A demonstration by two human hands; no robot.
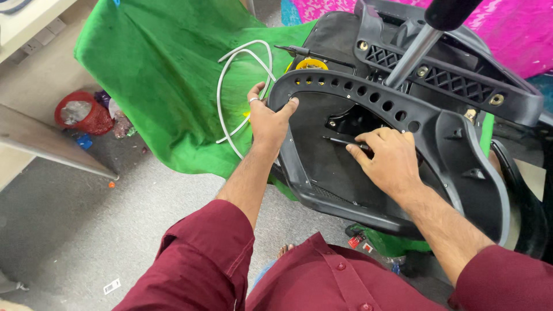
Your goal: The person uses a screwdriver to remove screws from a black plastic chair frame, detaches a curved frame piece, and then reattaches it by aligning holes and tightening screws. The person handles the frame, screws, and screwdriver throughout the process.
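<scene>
The upturned black chair seat [403, 150] lies on the green cloth [161, 75], underside facing you, so the mechanism is reachable. Your left hand [268, 118] clamps the perforated rim, likely steadying it. Your right hand [386, 158] presses a thin black tool [345, 141] into the pan, fingers pinched. The metal gas column [412, 55] crowds above; white cable [242, 86] and red basket [78, 112] lie off left.

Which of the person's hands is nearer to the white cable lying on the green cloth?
Left. The left hand grips the chair frame's edge right beside the white cable; the right hand rests farther away, on the black chair underside.
</scene>
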